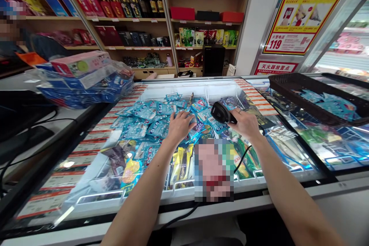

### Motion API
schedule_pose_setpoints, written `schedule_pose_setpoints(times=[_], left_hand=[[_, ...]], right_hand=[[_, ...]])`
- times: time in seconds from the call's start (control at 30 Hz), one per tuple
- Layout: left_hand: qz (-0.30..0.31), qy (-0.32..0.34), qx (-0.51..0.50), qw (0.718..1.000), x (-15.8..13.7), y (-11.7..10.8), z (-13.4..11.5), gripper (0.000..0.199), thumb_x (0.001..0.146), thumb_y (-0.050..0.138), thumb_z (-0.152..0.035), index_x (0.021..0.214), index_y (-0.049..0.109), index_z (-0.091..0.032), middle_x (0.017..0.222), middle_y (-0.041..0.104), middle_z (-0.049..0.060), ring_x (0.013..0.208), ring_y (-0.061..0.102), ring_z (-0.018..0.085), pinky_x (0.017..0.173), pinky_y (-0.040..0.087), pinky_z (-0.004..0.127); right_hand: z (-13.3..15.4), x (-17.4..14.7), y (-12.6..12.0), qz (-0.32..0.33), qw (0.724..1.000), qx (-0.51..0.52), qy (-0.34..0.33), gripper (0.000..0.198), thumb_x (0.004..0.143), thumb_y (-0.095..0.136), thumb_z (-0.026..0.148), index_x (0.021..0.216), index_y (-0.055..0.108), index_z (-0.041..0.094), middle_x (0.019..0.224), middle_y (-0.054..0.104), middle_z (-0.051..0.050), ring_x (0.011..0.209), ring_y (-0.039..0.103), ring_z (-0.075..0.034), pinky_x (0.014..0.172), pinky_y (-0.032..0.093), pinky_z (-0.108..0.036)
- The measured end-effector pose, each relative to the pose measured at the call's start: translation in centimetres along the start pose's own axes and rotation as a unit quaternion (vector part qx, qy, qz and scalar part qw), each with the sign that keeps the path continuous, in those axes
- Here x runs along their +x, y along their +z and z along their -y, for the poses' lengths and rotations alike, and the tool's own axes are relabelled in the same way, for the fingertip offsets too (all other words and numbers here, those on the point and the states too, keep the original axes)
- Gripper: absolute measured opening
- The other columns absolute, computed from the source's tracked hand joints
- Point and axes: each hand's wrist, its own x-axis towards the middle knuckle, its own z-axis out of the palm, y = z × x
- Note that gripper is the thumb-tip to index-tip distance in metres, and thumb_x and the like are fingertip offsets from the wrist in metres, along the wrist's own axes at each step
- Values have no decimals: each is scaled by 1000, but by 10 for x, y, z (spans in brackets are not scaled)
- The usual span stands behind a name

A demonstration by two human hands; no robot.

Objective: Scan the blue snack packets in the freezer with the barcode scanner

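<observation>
My right hand (247, 124) is wrapped round a black handheld barcode scanner (221, 113), its head pointing left over the packets. Beside it, my left hand (181, 126) reaches onto a heap of blue ice-cream packets (144, 110), fingers apart and slightly bent, seemingly touching the top ones. No packet is clearly gripped in it. The heap lies on the glass top of a chest freezer (89, 199). A black cable (242, 159) hangs below my right hand. Yellow wrapped ice creams (181, 161) show under the glass.
At the right, a dark brown basket (305, 98) holds more blue packets. Boxes in clear plastic (86, 80) are stacked at the left, near a person's sleeve (46, 46). Shelves of goods (129, 19) stand behind. A pixelated patch covers part of the freezer front.
</observation>
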Motion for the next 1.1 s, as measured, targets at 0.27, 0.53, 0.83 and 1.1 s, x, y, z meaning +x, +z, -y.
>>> schedule_pose_setpoints(times=[0.27, 0.53, 0.83, 1.1], left_hand=[[-11, -5, 2, 1000, 1, 4, 4, 35, 87, 41, -37, 118, 55, -31, 134, 49, 7, 128, 37, 28, 107, 5, 62], [-2, 13, -6, 1000, 4, 4, -1, 38, 87, 35, -19, 118, 55, -30, 131, 52, 5, 132, 33, 24, 108, -3, 60], [29, -3, -25, 999, 6, 4, -5, 42, 85, 31, -11, 111, 60, -28, 127, 56, 3, 130, 36, 22, 109, -1, 59], [34, -58, -37, 997, 27, -10, -15, 33, 88, 33, -31, 105, 61, -27, 113, 63, 5, 106, 57, 22, 110, 10, 54]], right_hand=[[-2, 1, 1, -8, 1000, -11, 24, 30, 80, 55, 40, 101, 61, 19, 86, 65, -6, 69, 58, -19, 54, 29, -28], [-3, 1, 0, -5, 999, -11, 48, 29, 80, 54, 39, 102, 60, 21, 87, 65, -5, 68, 58, -18, 54, 28, -28], [-4, 3, -7, 11, 996, -23, 80, 30, 79, 57, 42, 101, 59, 22, 91, 65, -4, 73, 59, -19, 55, 27, -28], [-5, 5, -10, 44, 994, -16, 102, 33, 81, 53, 44, 104, 59, 21, 94, 64, -5, 74, 59, -19, 56, 26, -27]])
